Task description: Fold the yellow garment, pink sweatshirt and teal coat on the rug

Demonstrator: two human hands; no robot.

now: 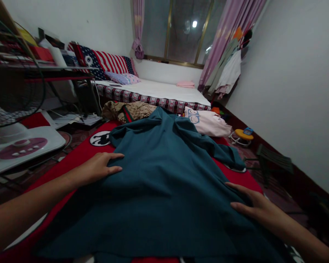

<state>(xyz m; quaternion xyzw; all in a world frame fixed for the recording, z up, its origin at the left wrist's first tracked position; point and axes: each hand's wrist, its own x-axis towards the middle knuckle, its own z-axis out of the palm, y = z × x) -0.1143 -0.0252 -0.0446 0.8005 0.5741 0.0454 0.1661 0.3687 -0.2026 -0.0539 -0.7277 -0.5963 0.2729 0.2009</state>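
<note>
A dark teal long garment with sleeves lies spread out before me, its collar end pointing away and its wide hem close to me. Beneath it is a red cloth with black-and-white round patterns. My left hand rests on the garment's left side, thumb and fingers apart. On the opposite side edge lies my right hand, also with the fingers and thumb apart. One sleeve stretches out to the right; the left one is bunched near the shoulder.
Beyond the garment are a brown patterned cloth and a folded pale pink garment. A bed stands under the window. To the left are a cluttered desk and a white chair-like tray; at right, a yellow stool.
</note>
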